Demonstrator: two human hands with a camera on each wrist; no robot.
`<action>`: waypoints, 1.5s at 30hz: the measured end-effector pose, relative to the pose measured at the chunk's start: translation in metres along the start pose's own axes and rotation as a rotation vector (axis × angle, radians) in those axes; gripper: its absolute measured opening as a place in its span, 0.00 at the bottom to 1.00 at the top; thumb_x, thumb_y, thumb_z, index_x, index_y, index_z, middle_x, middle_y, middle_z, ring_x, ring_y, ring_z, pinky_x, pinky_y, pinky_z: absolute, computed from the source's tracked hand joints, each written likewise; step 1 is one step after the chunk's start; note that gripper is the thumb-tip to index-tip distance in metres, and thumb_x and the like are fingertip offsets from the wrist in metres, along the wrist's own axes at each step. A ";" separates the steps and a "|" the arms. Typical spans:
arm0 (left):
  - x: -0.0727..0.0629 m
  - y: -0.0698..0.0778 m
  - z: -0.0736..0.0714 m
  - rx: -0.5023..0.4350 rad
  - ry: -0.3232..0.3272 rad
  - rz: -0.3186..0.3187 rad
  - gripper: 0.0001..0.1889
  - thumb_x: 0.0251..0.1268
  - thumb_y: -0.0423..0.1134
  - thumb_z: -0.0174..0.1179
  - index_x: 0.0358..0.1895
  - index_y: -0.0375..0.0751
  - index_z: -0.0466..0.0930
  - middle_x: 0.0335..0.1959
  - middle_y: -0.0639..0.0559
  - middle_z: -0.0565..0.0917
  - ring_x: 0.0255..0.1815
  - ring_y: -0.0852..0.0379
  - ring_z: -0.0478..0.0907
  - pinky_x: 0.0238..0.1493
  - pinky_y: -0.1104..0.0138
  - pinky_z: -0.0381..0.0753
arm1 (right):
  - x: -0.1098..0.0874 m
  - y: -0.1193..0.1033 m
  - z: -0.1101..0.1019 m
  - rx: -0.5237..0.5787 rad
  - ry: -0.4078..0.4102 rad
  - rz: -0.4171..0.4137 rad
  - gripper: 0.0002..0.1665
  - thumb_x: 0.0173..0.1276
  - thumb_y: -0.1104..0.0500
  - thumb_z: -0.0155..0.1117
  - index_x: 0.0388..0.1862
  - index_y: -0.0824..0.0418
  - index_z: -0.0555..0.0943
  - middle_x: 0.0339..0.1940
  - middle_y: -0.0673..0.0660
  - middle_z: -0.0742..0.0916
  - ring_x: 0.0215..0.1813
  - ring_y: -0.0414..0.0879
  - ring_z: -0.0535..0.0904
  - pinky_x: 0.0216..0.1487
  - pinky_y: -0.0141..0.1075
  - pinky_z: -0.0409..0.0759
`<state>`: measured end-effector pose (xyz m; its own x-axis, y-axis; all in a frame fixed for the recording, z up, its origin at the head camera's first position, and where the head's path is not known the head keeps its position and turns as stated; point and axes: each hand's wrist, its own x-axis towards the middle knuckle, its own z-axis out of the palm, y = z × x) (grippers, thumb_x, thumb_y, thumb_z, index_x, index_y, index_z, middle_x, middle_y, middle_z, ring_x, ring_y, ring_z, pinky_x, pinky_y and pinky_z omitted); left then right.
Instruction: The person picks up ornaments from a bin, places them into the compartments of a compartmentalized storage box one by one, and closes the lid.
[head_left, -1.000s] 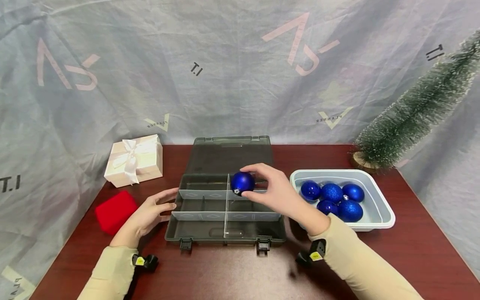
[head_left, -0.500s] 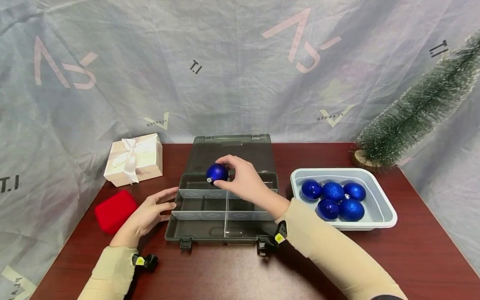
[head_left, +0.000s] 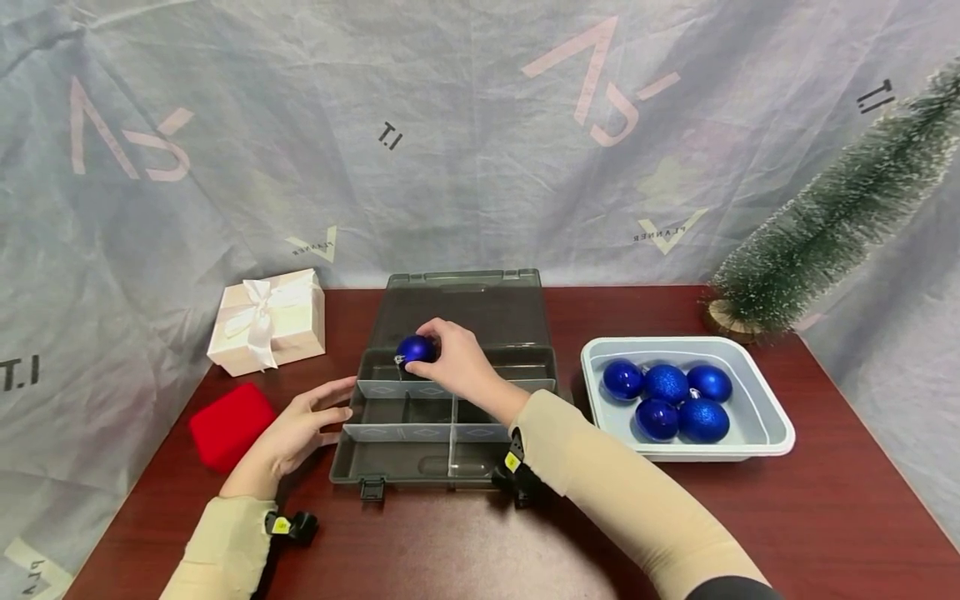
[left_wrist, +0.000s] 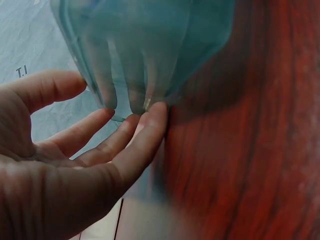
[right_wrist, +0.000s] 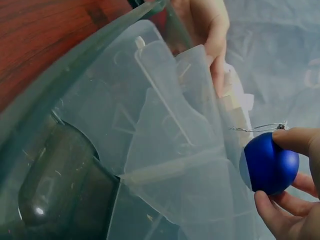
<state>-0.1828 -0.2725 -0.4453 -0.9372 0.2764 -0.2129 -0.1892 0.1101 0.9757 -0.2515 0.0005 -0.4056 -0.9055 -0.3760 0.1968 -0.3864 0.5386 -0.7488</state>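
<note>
A smoky clear organizer box point(head_left: 390, 458) with dividers lies on the table, its lid point(head_left: 468, 308) folded back. My right hand point(head_left: 461, 362) pinches a matte blue Christmas bauble point(head_left: 416, 349) at the back left compartment, partly below its rim in the head view. The right wrist view has the bauble point(right_wrist: 275, 165) between thumb and fingers, with a wire loop at its cap and a clear divider point(right_wrist: 185, 180) partly in front of it. Against the box's left wall, my left hand point(head_left: 303, 425) rests its fingertips; the left wrist view shows those fingers point(left_wrist: 145, 135) touching the wall.
Right of the box, a white plastic tub point(head_left: 757, 417) holds several blue baubles point(head_left: 666, 383). A small frosted tree point(head_left: 817, 225) stands behind it. A cream gift box point(head_left: 292, 321) with a bow and a red box point(head_left: 232, 425) sit at the left.
My right hand has carried the bauble leftward from the box's middle and then lowered it at the back left compartment. My left hand has stayed at the box's left wall.
</note>
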 end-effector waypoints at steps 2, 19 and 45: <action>0.000 0.000 0.000 -0.002 -0.005 0.002 0.33 0.76 0.31 0.53 0.80 0.31 0.53 0.77 0.30 0.57 0.65 0.41 0.67 0.60 0.48 0.76 | 0.000 0.000 0.003 -0.014 0.000 0.005 0.28 0.61 0.52 0.80 0.57 0.60 0.81 0.51 0.56 0.84 0.51 0.49 0.81 0.54 0.42 0.80; -0.001 0.001 0.000 0.001 0.001 -0.015 0.33 0.75 0.32 0.54 0.79 0.32 0.54 0.77 0.30 0.59 0.64 0.42 0.69 0.59 0.49 0.77 | 0.001 -0.008 0.017 -0.198 -0.079 0.073 0.27 0.65 0.48 0.77 0.55 0.58 0.77 0.49 0.57 0.87 0.49 0.49 0.85 0.50 0.40 0.82; -0.001 -0.002 -0.001 0.006 -0.011 -0.007 0.33 0.76 0.33 0.55 0.79 0.30 0.54 0.77 0.29 0.58 0.67 0.43 0.66 0.61 0.45 0.75 | -0.015 -0.015 -0.014 -0.113 -0.069 -0.009 0.14 0.72 0.56 0.69 0.53 0.58 0.84 0.48 0.54 0.88 0.49 0.46 0.84 0.48 0.41 0.82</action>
<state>-0.1820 -0.2742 -0.4474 -0.9328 0.2857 -0.2199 -0.1935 0.1179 0.9740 -0.2350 0.0084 -0.3890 -0.8894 -0.4297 0.1561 -0.4150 0.6153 -0.6702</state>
